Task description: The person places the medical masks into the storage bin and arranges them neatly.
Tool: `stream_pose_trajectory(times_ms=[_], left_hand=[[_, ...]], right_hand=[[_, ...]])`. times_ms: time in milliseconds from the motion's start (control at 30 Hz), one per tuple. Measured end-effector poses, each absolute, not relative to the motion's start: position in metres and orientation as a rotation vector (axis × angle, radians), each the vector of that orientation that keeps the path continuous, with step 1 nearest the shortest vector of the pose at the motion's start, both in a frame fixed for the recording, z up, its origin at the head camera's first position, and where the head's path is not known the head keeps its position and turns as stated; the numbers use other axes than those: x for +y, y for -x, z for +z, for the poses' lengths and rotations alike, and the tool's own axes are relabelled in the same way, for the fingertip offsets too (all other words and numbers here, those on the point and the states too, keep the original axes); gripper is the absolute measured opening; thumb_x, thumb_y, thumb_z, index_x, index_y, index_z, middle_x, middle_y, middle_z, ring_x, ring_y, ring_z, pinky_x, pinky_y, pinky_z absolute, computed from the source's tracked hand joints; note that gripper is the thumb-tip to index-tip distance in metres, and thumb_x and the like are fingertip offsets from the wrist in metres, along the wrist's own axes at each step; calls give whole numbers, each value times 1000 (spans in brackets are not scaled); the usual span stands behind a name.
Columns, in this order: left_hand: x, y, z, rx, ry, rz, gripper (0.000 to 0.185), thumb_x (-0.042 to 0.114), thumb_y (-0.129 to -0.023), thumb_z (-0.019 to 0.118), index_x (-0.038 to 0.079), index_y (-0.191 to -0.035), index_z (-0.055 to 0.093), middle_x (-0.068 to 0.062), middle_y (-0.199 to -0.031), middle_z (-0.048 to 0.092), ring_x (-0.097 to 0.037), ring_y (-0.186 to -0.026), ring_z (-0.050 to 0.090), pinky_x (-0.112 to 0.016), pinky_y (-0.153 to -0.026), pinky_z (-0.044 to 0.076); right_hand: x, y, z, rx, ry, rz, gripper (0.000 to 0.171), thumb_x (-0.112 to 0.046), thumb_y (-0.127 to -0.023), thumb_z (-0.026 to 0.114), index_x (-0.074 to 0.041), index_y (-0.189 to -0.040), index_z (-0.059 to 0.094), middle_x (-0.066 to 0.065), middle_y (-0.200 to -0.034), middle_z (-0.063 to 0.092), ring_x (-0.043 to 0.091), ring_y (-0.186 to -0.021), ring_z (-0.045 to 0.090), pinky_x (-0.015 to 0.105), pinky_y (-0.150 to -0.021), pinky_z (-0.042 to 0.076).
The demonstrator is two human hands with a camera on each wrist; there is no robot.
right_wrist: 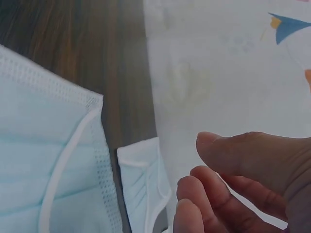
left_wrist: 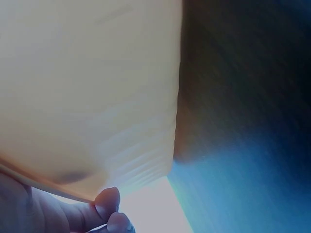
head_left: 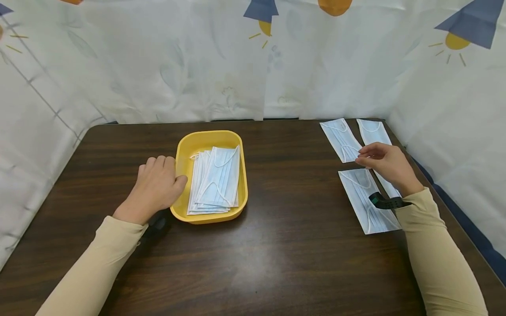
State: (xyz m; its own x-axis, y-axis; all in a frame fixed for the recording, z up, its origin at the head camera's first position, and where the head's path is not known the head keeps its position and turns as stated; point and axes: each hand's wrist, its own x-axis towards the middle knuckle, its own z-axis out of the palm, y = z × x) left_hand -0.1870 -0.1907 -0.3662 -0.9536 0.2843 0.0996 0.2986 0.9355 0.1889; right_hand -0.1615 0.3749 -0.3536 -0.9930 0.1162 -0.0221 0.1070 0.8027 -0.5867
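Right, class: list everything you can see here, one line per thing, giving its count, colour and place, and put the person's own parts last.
Table: one, dark brown wood, fills the foreground.
Tray: one, yellow, left of centre on the table.
Masks in tray: a stack, light blue, exact count unclear.
Loose masks: three, light blue, flat at the table's right end; two at the back, one nearer.
Curtain: white with blue and orange shapes, behind and beside the table.
Wrist strap: one, black, on the right wrist.
Sleeves: two, beige.
Left hand: rests against the tray's left wall.
Right hand: fingers curled, above the loose masks; a grip cannot be told.
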Motion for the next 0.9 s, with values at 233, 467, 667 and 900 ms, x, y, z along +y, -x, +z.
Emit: stream_pose_trajectory(times_ms=[233,467,667,900], left_hand=[[-191,187,-365,-3043,443,-317,28,24,-95,42,-3,-90,49,-16,-83,47,-36,-82,42,-42,-70,31],[-192,186,-366,-3044,448,-322,29,23,-94,42,-4,-91,50,-16,-84,48,-36,-82,42,-42,-70,31],[-191,186,-366,-3038,456,-318,28,24,-94,42,-3,-90,50,-16,-83,47,-35,-82,42,-41,-70,30],[-190,187,-365,-3046,450,-316,30,24,-95,42,-4,-93,50,-16,-84,47,-35,-82,41,-41,-70,30]], right_hand=[[384,162,-354,-3038,213,956,49,-50,-96,67,-11,-127,65,17,-124,71,10,-96,61,29,-81,49],[395,163,-358,-3082,210,919,43,-42,-97,69,-11,-127,65,16,-122,72,1,-91,61,31,-84,47],[403,163,-366,-3133,211,918,49,-42,-97,70,-8,-131,62,19,-124,68,21,-104,62,36,-85,46],[405,164,-366,-3218,179,954,51,-36,-98,69,-6,-137,56,24,-138,58,40,-125,54,50,-94,46]])
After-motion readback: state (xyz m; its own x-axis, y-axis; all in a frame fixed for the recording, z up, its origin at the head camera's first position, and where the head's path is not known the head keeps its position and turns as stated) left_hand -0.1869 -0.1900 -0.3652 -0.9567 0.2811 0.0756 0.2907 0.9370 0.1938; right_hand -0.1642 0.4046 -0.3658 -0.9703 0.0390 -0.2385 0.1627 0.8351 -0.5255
